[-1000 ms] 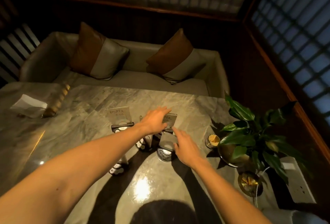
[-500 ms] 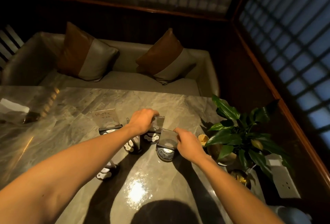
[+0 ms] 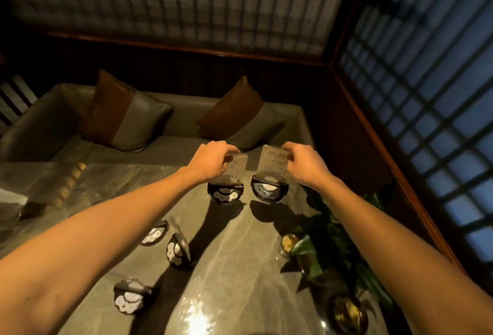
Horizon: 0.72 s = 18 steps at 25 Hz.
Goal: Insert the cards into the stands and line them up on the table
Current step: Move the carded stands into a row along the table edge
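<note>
Two dark half-round stands sit side by side near the marble table's far edge. My left hand (image 3: pixel 212 160) pinches the top of a clear card (image 3: pixel 236 166) seated in the left stand (image 3: pixel 225 193). My right hand (image 3: pixel 304 162) pinches a printed card (image 3: pixel 273 162) seated in the right stand (image 3: pixel 269 190). Closer to me, three more stands lie along the left: one (image 3: pixel 154 233) partly behind my left forearm, one (image 3: pixel 177 250) holding a card seen edge-on, and one (image 3: pixel 130 297) nearest me.
A potted leafy plant (image 3: pixel 328 252) in a brass bowl stands at the table's right, with a small glass cup (image 3: pixel 286 242) beside it. A sofa (image 3: pixel 184 132) with two cushions lies beyond the table (image 3: pixel 240 268). A white folded item (image 3: pixel 10 198) rests at far left.
Both hands have carried their two stands with cards away from the cluster to the table's far edge, side by side. The view has tilted and shifted right.
</note>
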### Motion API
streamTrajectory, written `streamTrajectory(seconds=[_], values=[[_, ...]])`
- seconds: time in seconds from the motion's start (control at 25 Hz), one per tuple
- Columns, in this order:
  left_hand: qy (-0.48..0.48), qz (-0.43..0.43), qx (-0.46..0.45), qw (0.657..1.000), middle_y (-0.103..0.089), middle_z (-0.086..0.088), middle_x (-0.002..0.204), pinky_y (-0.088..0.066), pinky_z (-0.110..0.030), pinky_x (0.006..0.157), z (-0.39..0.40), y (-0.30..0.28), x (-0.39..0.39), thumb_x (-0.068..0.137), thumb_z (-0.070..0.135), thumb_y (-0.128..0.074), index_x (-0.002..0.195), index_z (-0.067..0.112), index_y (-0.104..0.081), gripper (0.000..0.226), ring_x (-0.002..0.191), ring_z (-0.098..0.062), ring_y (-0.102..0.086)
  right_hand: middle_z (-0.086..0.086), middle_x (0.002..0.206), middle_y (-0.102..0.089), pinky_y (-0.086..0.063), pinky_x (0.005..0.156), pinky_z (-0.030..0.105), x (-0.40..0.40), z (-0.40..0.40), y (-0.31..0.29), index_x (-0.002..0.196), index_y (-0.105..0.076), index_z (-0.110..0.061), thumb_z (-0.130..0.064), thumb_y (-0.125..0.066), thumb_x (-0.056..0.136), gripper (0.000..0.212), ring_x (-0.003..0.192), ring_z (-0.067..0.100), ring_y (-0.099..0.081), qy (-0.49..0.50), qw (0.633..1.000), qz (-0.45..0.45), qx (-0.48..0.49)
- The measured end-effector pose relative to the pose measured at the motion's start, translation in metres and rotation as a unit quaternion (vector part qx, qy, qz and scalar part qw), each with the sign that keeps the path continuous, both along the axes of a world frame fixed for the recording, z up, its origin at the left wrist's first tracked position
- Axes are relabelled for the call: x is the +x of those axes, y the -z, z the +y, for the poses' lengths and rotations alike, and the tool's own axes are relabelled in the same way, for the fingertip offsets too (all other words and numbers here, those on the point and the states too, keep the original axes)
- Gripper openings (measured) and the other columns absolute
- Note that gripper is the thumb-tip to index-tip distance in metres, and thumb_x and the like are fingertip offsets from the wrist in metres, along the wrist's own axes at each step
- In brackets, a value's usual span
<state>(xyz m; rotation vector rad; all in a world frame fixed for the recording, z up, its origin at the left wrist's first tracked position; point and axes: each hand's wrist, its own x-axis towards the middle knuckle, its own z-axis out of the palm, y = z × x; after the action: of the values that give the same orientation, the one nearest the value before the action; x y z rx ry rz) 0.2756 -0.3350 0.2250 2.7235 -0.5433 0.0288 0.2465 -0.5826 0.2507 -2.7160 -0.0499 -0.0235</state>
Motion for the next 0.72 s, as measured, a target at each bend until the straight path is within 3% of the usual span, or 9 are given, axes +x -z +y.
streamTrajectory(seconds=[0.28,0.44,0.72], values=[[-0.007,0.007,-0.035,0.999,-0.069,-0.004,0.115,-0.056,-0.044,0.089,-0.078,0.001,0.061,0.090,-0.003,-0.059,0.130,0.021,-0.066,0.047,0.105,-0.022,-0.066,0.003,0.109,-0.068,-0.056,0.078,0.036,0.079,-0.104,-0.008,0.110,-0.065,-0.019,-0.004,-0.053,0.097,0.022,0.099,0.017,-0.062,-0.043,0.998,0.014,0.037],[-0.019,0.028,-0.055,0.998,-0.072,-0.004,0.114,-0.056,-0.046,0.088,-0.135,0.037,0.093,0.092,0.003,-0.059,0.126,0.024,-0.068,0.041,0.106,-0.024,-0.067,0.006,0.111,-0.070,-0.059,0.083,0.048,0.107,-0.161,0.031,0.104,-0.064,-0.022,-0.007,-0.051,0.098,0.021,0.103,0.024,-0.065,-0.017,0.998,0.034,0.055],[0.012,0.080,-0.025,0.996,-0.074,-0.003,0.113,-0.058,-0.045,0.085,-0.214,0.088,0.135,0.091,0.004,-0.058,0.123,0.029,-0.069,0.042,0.103,-0.023,-0.069,0.004,0.112,-0.065,-0.056,0.083,0.047,0.133,-0.235,0.102,0.111,-0.062,-0.022,-0.011,-0.048,0.099,0.022,0.101,0.024,-0.064,-0.019,0.995,0.092,0.027]])
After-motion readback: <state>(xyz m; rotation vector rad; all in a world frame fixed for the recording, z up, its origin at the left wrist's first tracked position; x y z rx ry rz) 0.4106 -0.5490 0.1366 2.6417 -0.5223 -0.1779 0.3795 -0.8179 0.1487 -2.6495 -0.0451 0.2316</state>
